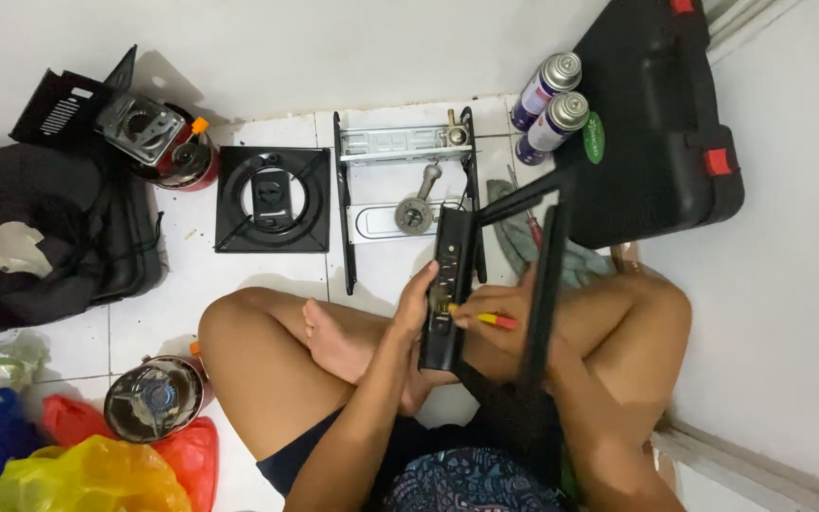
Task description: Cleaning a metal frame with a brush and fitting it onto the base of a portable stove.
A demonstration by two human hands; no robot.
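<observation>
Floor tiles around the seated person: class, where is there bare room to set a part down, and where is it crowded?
Bare tile lies between the black square plate and the knee, left towards the black bag. Crowded: around the metal frame, gas cans and case.

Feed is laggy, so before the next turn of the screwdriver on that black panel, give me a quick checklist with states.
1. Left hand gripping the black panel: ok.
2. Right hand holding the screwdriver: ok.
3. Tip seated in a screw: cannot tell.
4. Panel upright, braced over the legs: ok.
5. Black frame leaning by the right arm, crowding it: not ok.
6. Stove base on the floor, apart from the hands: ok.
</observation>
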